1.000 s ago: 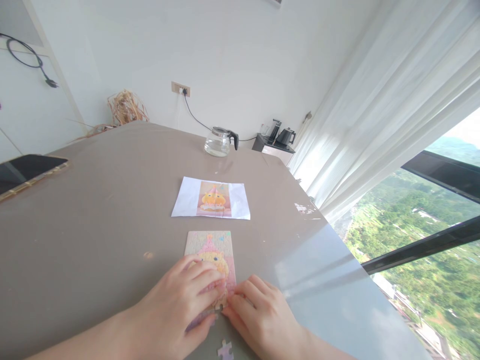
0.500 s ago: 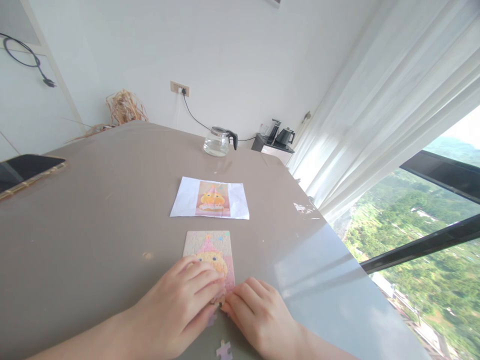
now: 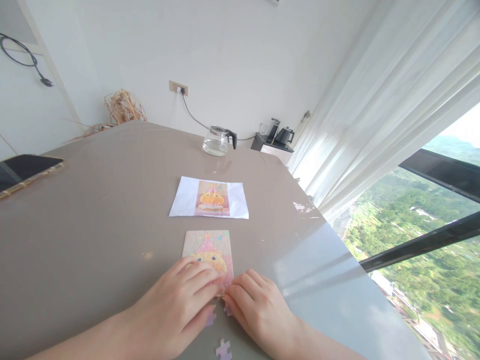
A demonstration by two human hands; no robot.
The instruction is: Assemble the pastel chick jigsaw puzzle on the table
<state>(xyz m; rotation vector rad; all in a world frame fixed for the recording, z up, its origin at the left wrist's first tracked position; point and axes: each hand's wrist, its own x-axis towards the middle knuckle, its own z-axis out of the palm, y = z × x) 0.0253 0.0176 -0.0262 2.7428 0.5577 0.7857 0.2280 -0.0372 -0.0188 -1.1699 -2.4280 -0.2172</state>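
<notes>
A partly assembled jigsaw puzzle [image 3: 207,243] lies flat, showing a yellow character in a pink party hat. Across its lower left part rests my left hand [image 3: 180,300], fingers curved together against it and hiding that area. My right hand [image 3: 258,310] is closed in a pinch at the puzzle's lower right edge; the puzzle piece between its fingertips is mostly hidden. One purple puzzle piece [image 3: 211,317] lies beside my left thumb, and another puzzle piece [image 3: 227,310] shows by my right thumb. Closer to me is a loose lilac puzzle piece [image 3: 224,349].
Beyond the puzzle lies a white sheet [image 3: 182,202] with a printed picture of the same character. A glass pot [image 3: 216,142] with clear liquid stands farther back on the brown table [image 3: 112,200]. A dark tablet-like device [image 3: 28,170] lies at the left; a window [image 3: 423,215] is on the right.
My right fingertips have moved slightly up along the puzzle's lower edge, uncovering a loose piece by the thumb. My left hand stays nearly still.
</notes>
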